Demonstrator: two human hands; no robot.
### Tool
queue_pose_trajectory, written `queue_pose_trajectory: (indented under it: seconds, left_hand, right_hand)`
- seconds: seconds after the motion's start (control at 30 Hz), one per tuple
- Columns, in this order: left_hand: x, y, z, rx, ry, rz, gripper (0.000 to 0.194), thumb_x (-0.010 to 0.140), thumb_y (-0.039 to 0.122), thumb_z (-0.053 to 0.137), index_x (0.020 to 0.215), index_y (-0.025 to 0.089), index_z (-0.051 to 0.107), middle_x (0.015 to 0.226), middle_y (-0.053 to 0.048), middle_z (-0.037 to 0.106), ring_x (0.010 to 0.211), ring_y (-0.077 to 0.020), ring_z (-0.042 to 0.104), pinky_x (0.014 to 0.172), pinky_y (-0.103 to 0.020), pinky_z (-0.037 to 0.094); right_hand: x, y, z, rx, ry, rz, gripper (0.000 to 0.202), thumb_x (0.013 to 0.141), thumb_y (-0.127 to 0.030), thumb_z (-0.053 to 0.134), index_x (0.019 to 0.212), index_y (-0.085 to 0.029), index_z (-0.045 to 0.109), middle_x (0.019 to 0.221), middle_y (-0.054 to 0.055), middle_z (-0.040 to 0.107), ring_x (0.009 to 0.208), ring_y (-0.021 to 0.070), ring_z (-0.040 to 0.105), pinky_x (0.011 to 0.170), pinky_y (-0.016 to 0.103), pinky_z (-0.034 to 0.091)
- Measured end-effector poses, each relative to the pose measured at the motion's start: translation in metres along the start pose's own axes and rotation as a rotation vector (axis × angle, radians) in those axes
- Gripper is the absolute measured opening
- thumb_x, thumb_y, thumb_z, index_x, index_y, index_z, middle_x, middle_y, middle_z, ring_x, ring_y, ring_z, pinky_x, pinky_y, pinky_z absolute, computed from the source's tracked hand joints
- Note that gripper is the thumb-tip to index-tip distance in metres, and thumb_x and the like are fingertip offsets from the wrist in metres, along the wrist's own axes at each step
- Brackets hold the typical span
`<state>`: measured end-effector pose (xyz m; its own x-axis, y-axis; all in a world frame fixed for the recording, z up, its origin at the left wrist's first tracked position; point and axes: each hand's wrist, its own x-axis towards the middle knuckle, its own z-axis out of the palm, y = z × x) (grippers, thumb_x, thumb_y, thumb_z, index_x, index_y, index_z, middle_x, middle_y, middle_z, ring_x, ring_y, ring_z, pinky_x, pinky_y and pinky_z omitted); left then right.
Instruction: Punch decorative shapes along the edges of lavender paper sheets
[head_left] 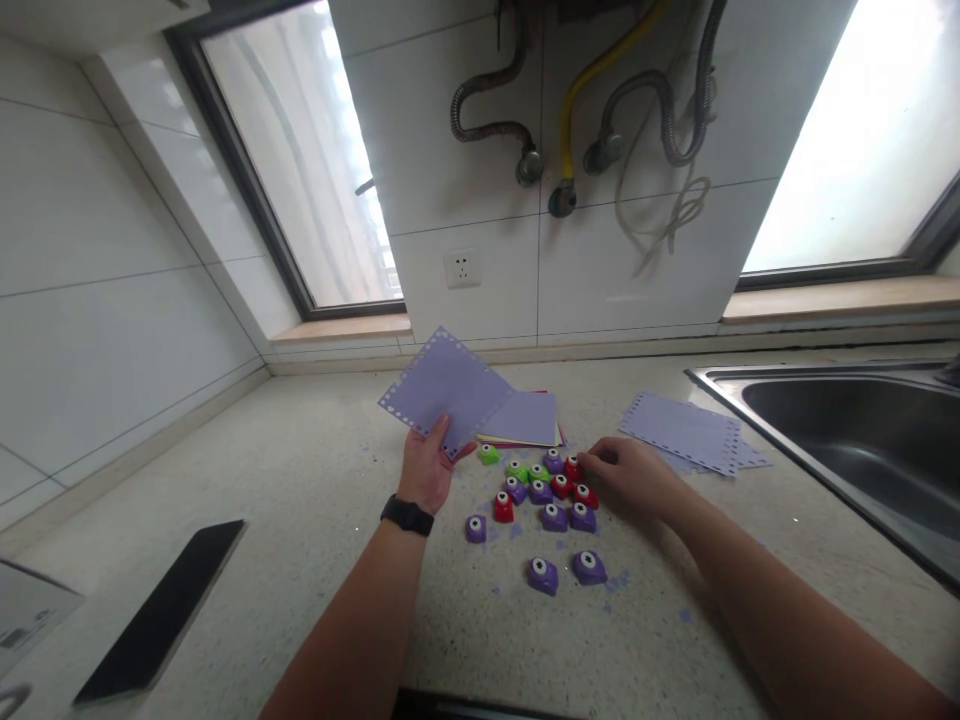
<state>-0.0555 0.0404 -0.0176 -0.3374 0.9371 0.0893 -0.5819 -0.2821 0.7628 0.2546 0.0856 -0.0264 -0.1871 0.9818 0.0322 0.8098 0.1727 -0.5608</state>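
Observation:
My left hand (430, 466) pinches a lavender sheet of paper (450, 385) by its near corner, thumb on top. The sheet is tilted up, with small shaped holes punched along its edges. My right hand (630, 475) is closed at the right side of the group of craft punches, its fingertips on a red craft punch (573, 467); the fingers partly hide the grip. Around it stand several purple craft punches (553, 517), several green craft punches (517, 470) and more red craft punches (503, 507). Two purple punches (589, 567) stand nearer to me.
Behind the punches lies a stack of coloured paper (529, 418). Punched lavender sheets (682, 430) lie to the right, beside the steel sink (862, 430). Purple paper bits (619, 580) dot the counter. A black flat board (165, 610) lies at left; pipes and a socket (462, 269) are on the wall.

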Motion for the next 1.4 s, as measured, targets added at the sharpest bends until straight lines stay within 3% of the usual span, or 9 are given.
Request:
queue_pose_trajectory:
  seconds: [0.37,0.57,0.87,1.07,1.17,1.27,1.4]
  left_hand:
    - [0.003,-0.003,-0.002,0.012,-0.003,0.004,0.039,0.075,0.023,0.092,0.110,0.024,0.074,0.108,-0.001,0.081,0.081,-0.0158,0.078,0.064,-0.027,0.068]
    - [0.004,-0.007,-0.005,0.023,-0.030,-0.026,0.041,0.074,0.021,0.092,0.111,0.024,0.075,0.110,0.000,0.081,0.078,-0.0153,0.078,0.059,-0.025,0.069]
    - [0.007,-0.012,-0.005,0.050,-0.077,-0.083,0.042,0.072,0.018,0.093,0.110,0.021,0.075,0.105,-0.001,0.082,0.074,-0.0163,0.079,0.058,-0.027,0.070]
    - [0.011,-0.018,-0.005,0.090,-0.110,-0.110,0.039,0.073,0.018,0.092,0.108,0.018,0.075,0.100,-0.002,0.082,0.066,-0.0154,0.077,0.052,-0.026,0.069]
    - [0.013,-0.020,-0.008,0.099,-0.116,-0.113,0.037,0.074,0.017,0.091,0.108,0.018,0.075,0.100,-0.002,0.082,0.065,-0.0155,0.077,0.050,-0.026,0.068]
    - [0.015,-0.019,-0.010,0.102,-0.115,-0.115,0.037,0.075,0.016,0.089,0.109,0.020,0.074,0.100,0.000,0.082,0.066,-0.0159,0.077,0.048,-0.026,0.068]
    - [0.017,-0.017,-0.013,0.108,-0.118,-0.126,0.035,0.077,0.015,0.087,0.110,0.021,0.074,0.097,0.002,0.082,0.065,-0.0148,0.076,0.047,-0.025,0.067]
  right_hand:
    - [-0.009,-0.014,0.000,0.040,-0.094,-0.203,0.044,0.094,-0.061,0.062,0.098,-0.022,0.081,0.083,0.008,0.077,0.076,0.0252,0.069,0.067,0.034,0.042]
    - [-0.012,-0.014,0.003,0.105,-0.123,-0.235,0.032,0.095,-0.051,0.066,0.102,-0.022,0.078,0.086,0.006,0.078,0.077,0.0227,0.069,0.069,0.033,0.046]
    - [-0.011,-0.012,0.003,-0.011,-0.079,-0.337,0.026,0.096,-0.046,0.068,0.097,-0.023,0.079,0.099,0.010,0.077,0.091,0.0257,0.068,0.079,0.036,0.049]
    - [-0.016,-0.019,-0.003,0.079,-0.016,-0.435,0.015,0.097,-0.032,0.067,0.094,-0.021,0.076,0.095,0.007,0.075,0.084,0.0209,0.064,0.077,0.034,0.048]
    - [-0.021,-0.023,-0.009,0.121,-0.079,-0.511,0.012,0.096,-0.029,0.066,0.097,-0.020,0.075,0.090,0.005,0.074,0.079,0.0187,0.063,0.073,0.032,0.047]
    - [-0.025,-0.024,-0.015,0.112,-0.223,-0.581,0.012,0.095,-0.031,0.068,0.095,-0.022,0.076,0.089,0.004,0.075,0.078,0.0177,0.064,0.071,0.031,0.046]
    - [-0.027,-0.023,-0.022,0.061,-0.351,-0.519,0.019,0.089,-0.040,0.078,0.094,-0.022,0.076,0.077,0.000,0.071,0.067,0.0158,0.061,0.064,0.029,0.042]
